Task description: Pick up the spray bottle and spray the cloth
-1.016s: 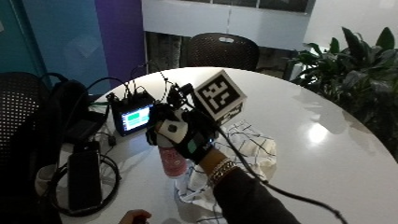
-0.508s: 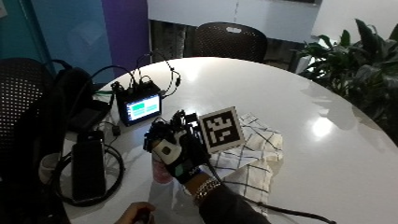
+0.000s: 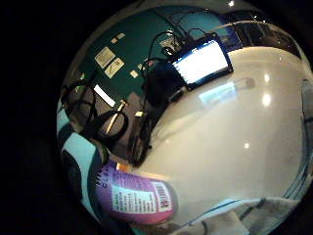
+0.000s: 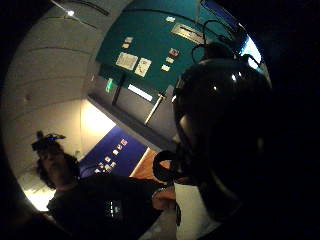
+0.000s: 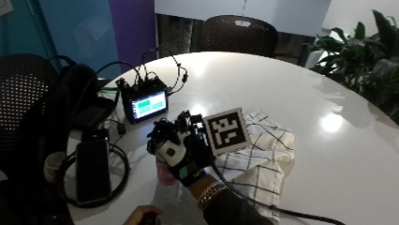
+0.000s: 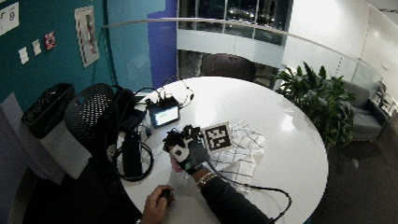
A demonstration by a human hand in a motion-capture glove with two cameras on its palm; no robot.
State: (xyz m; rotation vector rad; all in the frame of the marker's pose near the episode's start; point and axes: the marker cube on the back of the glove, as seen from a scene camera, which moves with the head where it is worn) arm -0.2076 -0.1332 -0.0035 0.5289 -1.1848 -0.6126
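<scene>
My gloved right hand (image 5: 181, 150) grips the top of a pink spray bottle (image 5: 165, 172), just left of the cloth. The bottle stands upright, and only its lower body shows below the glove. In the little finger side palm view its purple label (image 3: 134, 198) sits close to the palm. In the thumb side palm view the bottle's black spray head (image 4: 220, 125) fills much of the picture. The white cloth (image 5: 262, 152) with black check lines lies crumpled on the white round table (image 5: 324, 84), right of the hand. The wide outside view shows the hand (image 6: 185, 150), bottle (image 6: 176, 167) and cloth (image 6: 244, 150) the same way.
A small lit monitor (image 5: 145, 104) with cables stands behind the hand. A black battery pack (image 5: 92, 169) ringed by cable lies at the left table edge, beside a black bag (image 5: 69, 93). The bare left hand (image 5: 142, 216) rests at the near edge. A plant (image 5: 368, 51) stands to the right.
The outside camera has shifted, so the whole picture moved. The gloved hand still holds the bottle at the cloth's left edge; no clear move of the things.
</scene>
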